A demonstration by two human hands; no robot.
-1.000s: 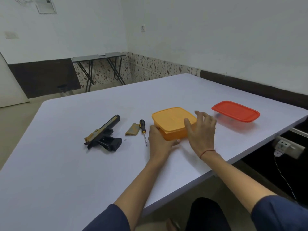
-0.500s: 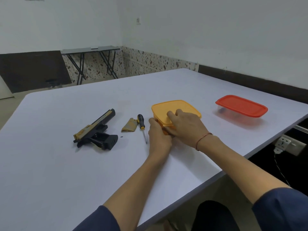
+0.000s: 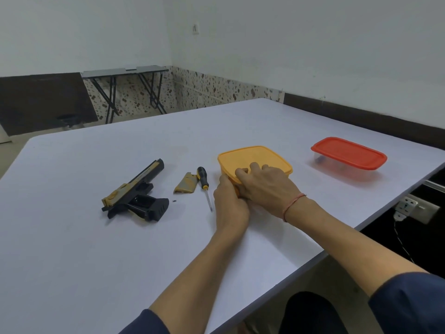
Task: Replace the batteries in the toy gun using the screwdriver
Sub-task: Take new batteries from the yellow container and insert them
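The black and gold toy gun (image 3: 137,192) lies on its side on the white table (image 3: 96,249), its grip compartment uncovered. A tiny screw (image 3: 174,201) rests just right of the grip. The gold cover plate (image 3: 186,183) and the black-and-yellow screwdriver (image 3: 204,186) lie between the gun and an orange lidded box (image 3: 255,160). My left hand (image 3: 230,201) grips the box's near left corner. My right hand (image 3: 267,188) curls its fingers over the lid's near edge. The box's contents are hidden.
A clear container with a red lid (image 3: 349,154) stands at the right, near the table's edge. A wall socket with a plugged cable (image 3: 407,208) sits below that edge. A folding table (image 3: 125,90) stands at the far wall.
My right hand has moved from the box's right side onto its near lid edge, close to my left hand. My left hand stays on the near left corner. The view has shifted slightly.
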